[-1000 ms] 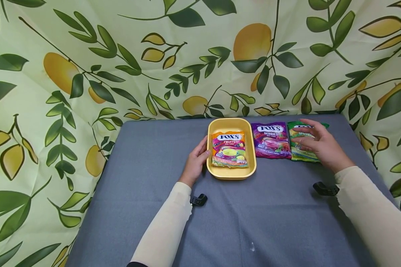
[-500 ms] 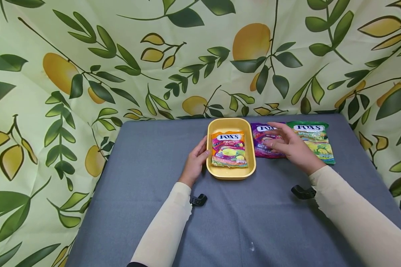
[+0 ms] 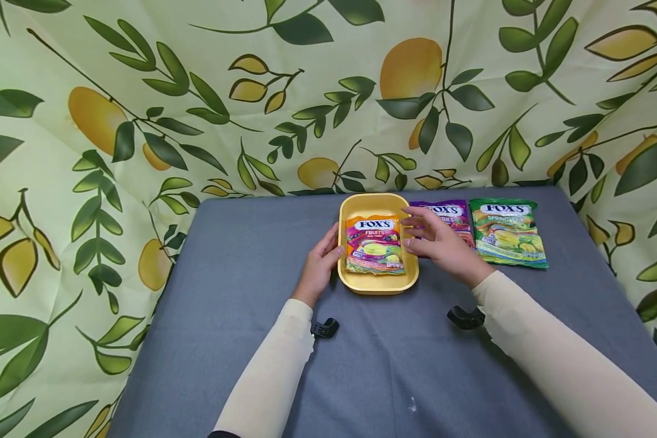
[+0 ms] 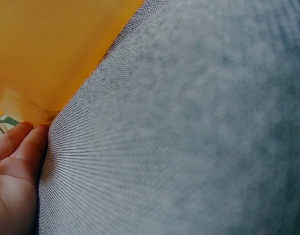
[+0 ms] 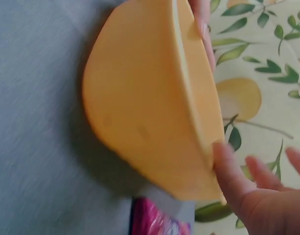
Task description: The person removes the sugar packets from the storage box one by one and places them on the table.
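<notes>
So the left hand had a loose grip, fingers straight against the tray, and the left wrist cam caught the woven surface up close. Only the head view showed the crinkly Fruits pack lying inside that smooth, rounded yellow tray. Right hand: grip apart, fingers spread at the right rim, partly covering the glossy Berries pack. Spring Tea pack sat furthest right.

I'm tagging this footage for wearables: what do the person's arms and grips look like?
A long, plain cream fabric left sleeve and matching right sleeve; a small, curved black left-wrist device and similar right-wrist device. The left grip and right grip are bare, ungloved.
</notes>
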Available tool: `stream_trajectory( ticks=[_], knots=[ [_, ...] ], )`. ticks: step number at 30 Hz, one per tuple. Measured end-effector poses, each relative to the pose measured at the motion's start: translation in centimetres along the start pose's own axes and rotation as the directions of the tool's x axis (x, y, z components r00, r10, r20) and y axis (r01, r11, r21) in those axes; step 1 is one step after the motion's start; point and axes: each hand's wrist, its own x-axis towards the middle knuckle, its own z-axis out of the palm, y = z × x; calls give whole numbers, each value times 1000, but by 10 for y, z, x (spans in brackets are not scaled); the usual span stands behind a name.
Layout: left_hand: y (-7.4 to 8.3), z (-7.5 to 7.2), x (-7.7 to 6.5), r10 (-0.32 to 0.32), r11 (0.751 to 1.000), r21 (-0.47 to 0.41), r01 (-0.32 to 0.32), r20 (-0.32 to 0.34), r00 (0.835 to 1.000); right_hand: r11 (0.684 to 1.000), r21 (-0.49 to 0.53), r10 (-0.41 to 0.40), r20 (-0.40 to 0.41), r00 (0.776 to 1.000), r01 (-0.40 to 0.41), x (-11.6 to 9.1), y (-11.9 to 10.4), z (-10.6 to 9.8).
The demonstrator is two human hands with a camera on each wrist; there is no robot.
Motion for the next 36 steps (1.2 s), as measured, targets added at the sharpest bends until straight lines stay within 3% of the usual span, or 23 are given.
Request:
stream_trajectory(
  ticks=[10, 18, 24, 30, 36],
  knots=[
    [-2, 0, 0, 13, 1000, 7, -13, 10, 1000, 994, -35, 104, 27, 994, -103, 18, -2, 29],
    [-2, -2, 1, 14, 1000, 0, -14, 9, 1000, 970, -180, 151, -76, 986, -163, 32, -3, 54],
    [0, -1, 1, 10, 1000, 16, -10, 22, 1000, 946, -229, 204, -132, 970, -230, 40, 2, 65],
    [-1, -2, 2, 9, 1000, 9, -9, 18, 1000, 962, -137, 214, -164, 963, -237, 42, 4, 65],
    [-3, -3, 4, 41, 998, -40, -39, 38, 998, 953, 19, 301, -151, 941, -302, 43, 0, 64]
  ],
)
